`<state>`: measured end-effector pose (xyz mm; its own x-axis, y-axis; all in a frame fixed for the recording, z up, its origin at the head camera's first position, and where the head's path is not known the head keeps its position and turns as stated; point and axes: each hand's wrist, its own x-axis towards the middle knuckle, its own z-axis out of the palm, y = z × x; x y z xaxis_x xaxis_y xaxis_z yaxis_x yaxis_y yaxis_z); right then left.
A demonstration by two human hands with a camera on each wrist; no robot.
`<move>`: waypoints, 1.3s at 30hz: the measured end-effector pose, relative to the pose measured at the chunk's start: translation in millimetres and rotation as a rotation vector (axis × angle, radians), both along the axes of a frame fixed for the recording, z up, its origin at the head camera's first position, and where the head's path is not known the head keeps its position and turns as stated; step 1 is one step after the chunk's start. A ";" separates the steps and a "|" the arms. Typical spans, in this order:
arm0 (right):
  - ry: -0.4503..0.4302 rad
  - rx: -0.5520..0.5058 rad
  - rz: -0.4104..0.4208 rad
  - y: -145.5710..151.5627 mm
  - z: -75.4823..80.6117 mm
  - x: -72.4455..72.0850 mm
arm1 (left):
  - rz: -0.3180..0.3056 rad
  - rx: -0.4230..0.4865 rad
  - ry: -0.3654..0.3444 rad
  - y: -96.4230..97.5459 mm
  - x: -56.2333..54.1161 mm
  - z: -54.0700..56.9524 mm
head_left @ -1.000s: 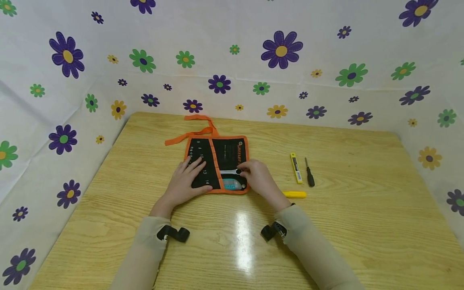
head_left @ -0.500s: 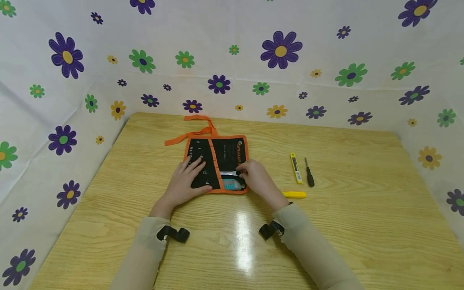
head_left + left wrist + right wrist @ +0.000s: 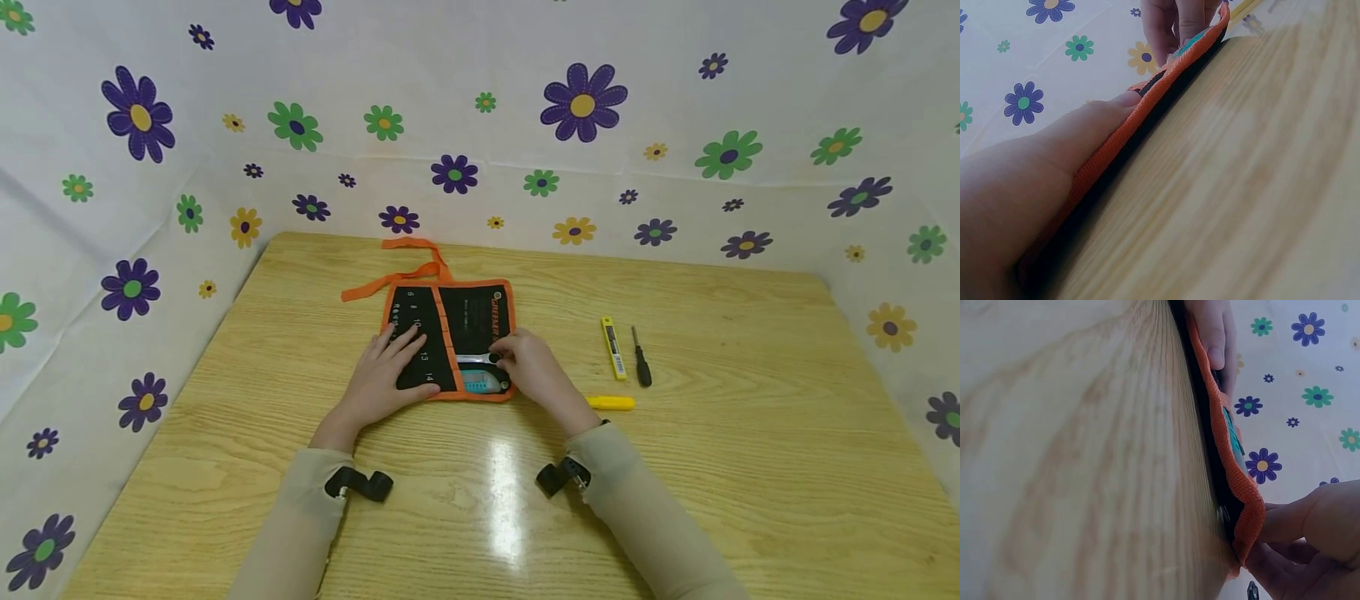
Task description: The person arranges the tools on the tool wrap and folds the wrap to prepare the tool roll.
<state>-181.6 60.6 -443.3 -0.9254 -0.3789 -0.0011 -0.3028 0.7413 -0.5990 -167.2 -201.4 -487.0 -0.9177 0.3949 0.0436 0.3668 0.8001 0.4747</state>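
Note:
A black tool pouch (image 3: 468, 321) with orange edging lies spread on the table, numbers printed down its pocket side. My left hand (image 3: 381, 373) rests on that side, fingers spread and thumb along the near edge. With fingertips and thumb, my right hand (image 3: 534, 367) pinches the dark-centred end of a silver wrench (image 3: 472, 359), whose other end is hidden in a pocket. Beside the wrench, a teal-and-clear utility knife (image 3: 480, 382) sticks out of another pocket. In the right wrist view the orange edging (image 3: 1232, 462) bends upward near my right fingers.
To the right lie a yellow printed case (image 3: 612, 348) and a small black-handled screwdriver (image 3: 641, 360). A yellow handle (image 3: 611, 402) is partly hidden behind my right wrist. Orange ties (image 3: 397, 277) trail from the pouch's far edge. A flowered cloth (image 3: 495, 108) hangs behind the table.
Since one second ago, the wrench has shifted slightly toward the near edge of the pouch, with the right fingers moving a little along with it. The left hand has stayed in place.

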 end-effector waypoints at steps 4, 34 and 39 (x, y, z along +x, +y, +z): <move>-0.031 -0.027 -0.001 1.3 0.2 1.3 | -0.004 0.014 -0.004 0.0 0.4 0.5; -0.098 -0.036 0.071 84.9 19.9 39.3 | -0.002 -0.001 0.006 -1.4 -3.2 -3.7; -0.131 0.010 0.106 104.9 26.0 36.9 | 0.000 0.000 0.004 -2.2 -2.5 -4.7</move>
<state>-144.7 165.5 -417.3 -0.8719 -0.4737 -0.1236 -0.2991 0.7153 -0.6316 -169.7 -203.6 -491.7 -0.9175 0.3949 0.0471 0.3687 0.8001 0.4733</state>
